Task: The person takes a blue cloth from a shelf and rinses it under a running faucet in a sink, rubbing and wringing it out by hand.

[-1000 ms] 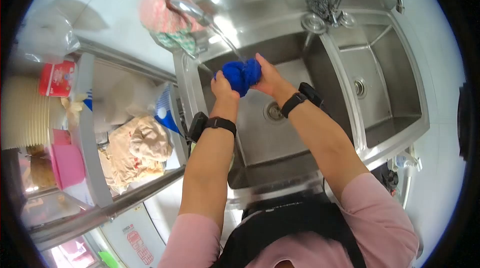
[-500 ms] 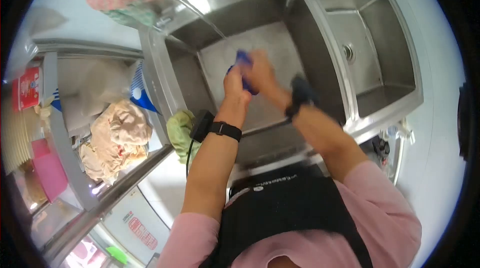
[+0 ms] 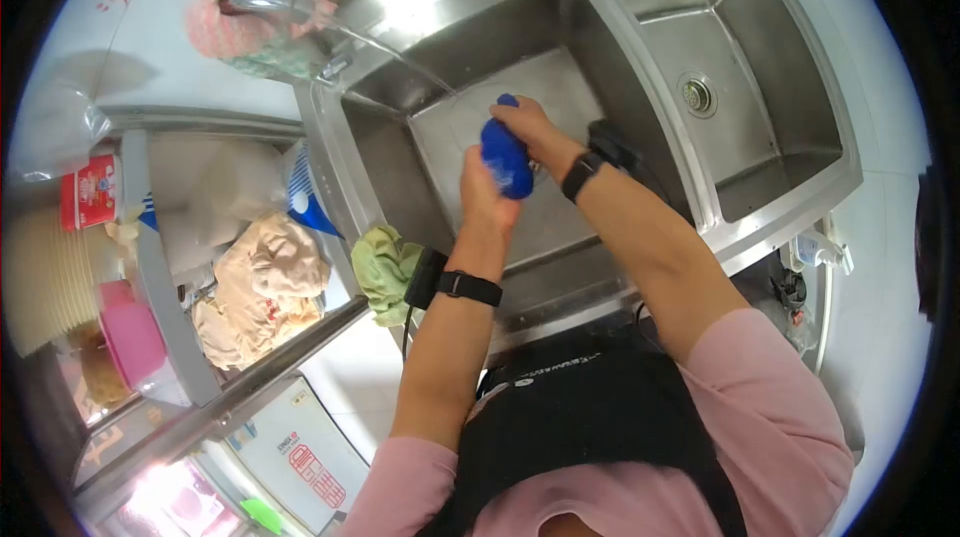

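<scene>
One left hand (image 3: 487, 187), one right hand (image 3: 532, 127), one blue cloth (image 3: 506, 152) between them. Two black wrist straps (image 3: 470, 288). Two sink basins (image 3: 560, 82), left and right. One spout (image 3: 265, 3), far left. Left, one green cloth (image 3: 383, 272), one red tub (image 3: 90, 194), one pink container (image 3: 133, 334). The pale stack (image 3: 55, 282) there seems many pieces, too blurred to count surely.

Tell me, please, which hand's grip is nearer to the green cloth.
Left. The left grip, on the blue cloth, is above and right of the green cloth in the picture; the right grip is farther up and right.
</scene>
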Tool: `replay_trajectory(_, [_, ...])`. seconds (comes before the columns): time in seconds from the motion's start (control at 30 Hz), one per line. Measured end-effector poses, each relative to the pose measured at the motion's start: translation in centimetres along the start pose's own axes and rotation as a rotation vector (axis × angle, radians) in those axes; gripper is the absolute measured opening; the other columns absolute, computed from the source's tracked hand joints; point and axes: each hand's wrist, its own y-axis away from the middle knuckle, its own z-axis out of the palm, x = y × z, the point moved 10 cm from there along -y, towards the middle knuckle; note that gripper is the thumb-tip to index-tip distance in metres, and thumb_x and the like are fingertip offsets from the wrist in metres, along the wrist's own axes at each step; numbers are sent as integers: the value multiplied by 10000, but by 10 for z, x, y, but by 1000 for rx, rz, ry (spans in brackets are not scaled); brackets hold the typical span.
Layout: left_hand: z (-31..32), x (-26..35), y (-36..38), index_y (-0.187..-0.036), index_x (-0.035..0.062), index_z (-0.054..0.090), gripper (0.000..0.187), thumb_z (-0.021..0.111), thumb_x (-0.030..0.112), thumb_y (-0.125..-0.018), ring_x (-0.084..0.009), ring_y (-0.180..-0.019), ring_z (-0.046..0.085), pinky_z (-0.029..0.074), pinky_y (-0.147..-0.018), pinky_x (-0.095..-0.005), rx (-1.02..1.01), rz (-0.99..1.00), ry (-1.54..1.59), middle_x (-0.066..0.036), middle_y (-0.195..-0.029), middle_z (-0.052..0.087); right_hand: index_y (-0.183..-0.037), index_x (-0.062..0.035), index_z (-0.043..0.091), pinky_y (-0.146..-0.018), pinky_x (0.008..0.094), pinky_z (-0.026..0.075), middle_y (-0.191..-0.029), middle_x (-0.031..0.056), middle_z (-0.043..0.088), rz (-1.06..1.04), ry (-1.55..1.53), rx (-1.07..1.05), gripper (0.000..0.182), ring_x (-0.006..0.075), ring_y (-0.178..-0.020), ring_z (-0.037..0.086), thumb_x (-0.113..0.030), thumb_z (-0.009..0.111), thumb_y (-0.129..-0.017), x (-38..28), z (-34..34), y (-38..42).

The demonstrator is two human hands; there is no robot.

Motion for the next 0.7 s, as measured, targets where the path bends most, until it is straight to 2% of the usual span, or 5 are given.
replay_trajectory(0.1, [7,48,-16,-807,58,506,167,443,207,-766,-188,-708,548,457,-642,-317,-111,64,24,-62,-771,548,-868,15,526,-668,381,457,-882,169,550,213,-464,-296,329,284,-769,556,-249,602,-688,-10,48,37])
replay_trajectory(0.2, [-14,59,-43,-850,52,517,205,426,219,-775,-201,-739,556,459,-655,-322,-105,225,-388,-77,-799,553,-797,-3,554,-660,394,449,-897,177,540,-595,756,378,292,304,-822,549,-271,573,-685,-62,59,84])
replay_trajectory(0.47, [6,70,-39,-911,64,520,274,393,276,-793,-203,-767,542,452,-672,-341,0,118,-53,-69,-818,548,-982,-67,446,-696,355,425,-943,218,468,41,-322,-168,364,348,-863,496,-186,573,-662,-30,48,-10])
replay_trajectory(0.57, [29,50,-69,-842,64,518,274,422,312,-778,-212,-711,550,464,-656,-334,-595,-59,180,-65,-833,545,-971,-51,469,-718,357,419,-942,220,488,11,-75,-7,362,351,-879,498,-234,564,-673,-29,41,-34])
replay_trajectory(0.7, [22,48,-70,-932,52,495,354,374,363,-814,-236,-833,528,427,-766,-349,-225,-37,6,-91,-924,539,-949,-19,513,-760,360,408,-938,225,526,-21,398,332,404,356,-913,503,-331,546,-694,-10,21,-70])
